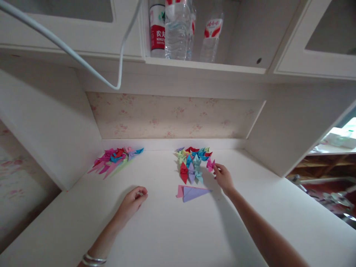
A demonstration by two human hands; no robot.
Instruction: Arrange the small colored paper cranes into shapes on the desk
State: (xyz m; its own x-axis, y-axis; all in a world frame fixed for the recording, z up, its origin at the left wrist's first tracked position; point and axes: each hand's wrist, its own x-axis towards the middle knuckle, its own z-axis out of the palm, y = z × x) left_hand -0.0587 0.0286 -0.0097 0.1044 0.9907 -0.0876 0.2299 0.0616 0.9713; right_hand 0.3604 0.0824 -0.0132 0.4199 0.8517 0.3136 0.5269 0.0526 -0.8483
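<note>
A bright pink origami crane (210, 165) is pinched between the thumb and fingers of my right hand (223, 177). It is at the right edge of a cluster of colourful folded paper cranes (191, 172), in red, purple, teal, yellow and blue. Just in front of that cluster lie a flat folded purple paper (194, 193) and a pink paper piece (180, 191) partly under it. My left hand (135, 200) rests on the white tabletop (167, 230) with its fingers curled in, and nothing shows in them.
Another pile of folded papers (115, 158), mostly pink, lies at the back left. Overhead, a shelf (205, 66) holds clear bottles (178, 33) and a red-labelled bottle (157, 31). A white cable (83, 65) hangs in front. Side panels (303, 122) bound the tabletop.
</note>
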